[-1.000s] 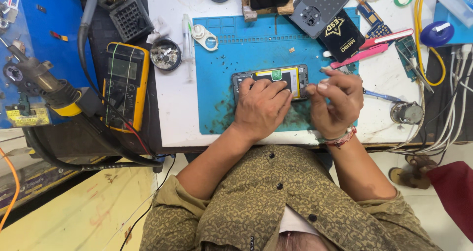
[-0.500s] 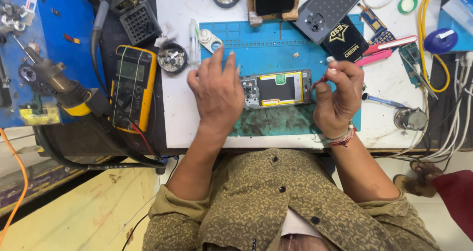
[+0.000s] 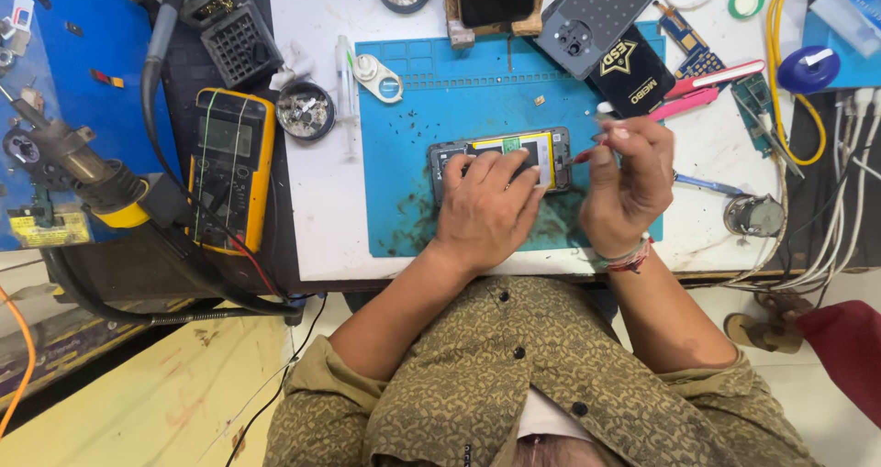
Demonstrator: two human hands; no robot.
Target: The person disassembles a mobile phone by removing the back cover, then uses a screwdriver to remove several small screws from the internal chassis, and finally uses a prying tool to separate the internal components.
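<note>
Blue mat [image 3: 413,137] (speckled) bears opened phone [image 3: 500,155], left hand [image 3: 486,212] pressing it flat.

Head camera looks steeply down, near workbench [image 3: 330,238].

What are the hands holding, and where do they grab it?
The left hand presses down on the opened phone, covering its near side. The right hand pinches a thin red-tipped tool near its back end.
</note>
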